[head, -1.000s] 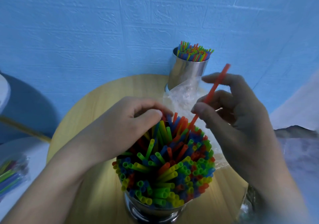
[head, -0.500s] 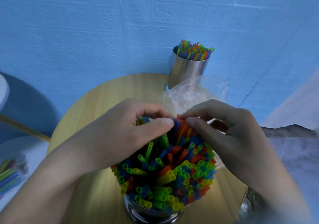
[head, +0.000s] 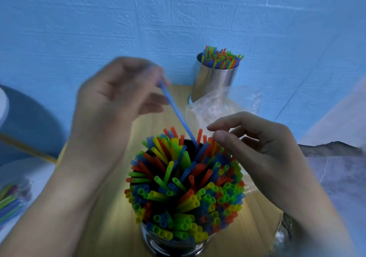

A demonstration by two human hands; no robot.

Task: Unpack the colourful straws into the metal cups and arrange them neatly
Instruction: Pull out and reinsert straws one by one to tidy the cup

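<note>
- The left hand (head: pixel 118 102), blurred at centre left of the frame, pinches the upper end of a thin blue plastic straw (head: pixel 176 114) in its fingertips.
- That straw slants down to the right, its lower end among the packed straws of the near cup.
- The right hand (head: pixel 263 147), at centre right, is relaxed with loosely curled fingers and grasps nothing; its thumb and forefinger hover just above the red straw tips.
- The shiny round metal cup (head: pixel 172 245) at bottom centre is crammed with red, yellow, green and blue plastic straws (head: pixel 184 187), fanned unevenly.
- A crumpled clear plastic wrapper (head: pixel 217 106) lies behind it on the round wooden desk (head: pixel 154 122).
- A second straw-filled tall metal cup (head: pixel 213 82) stands at the far edge, by the blue wall.
</note>
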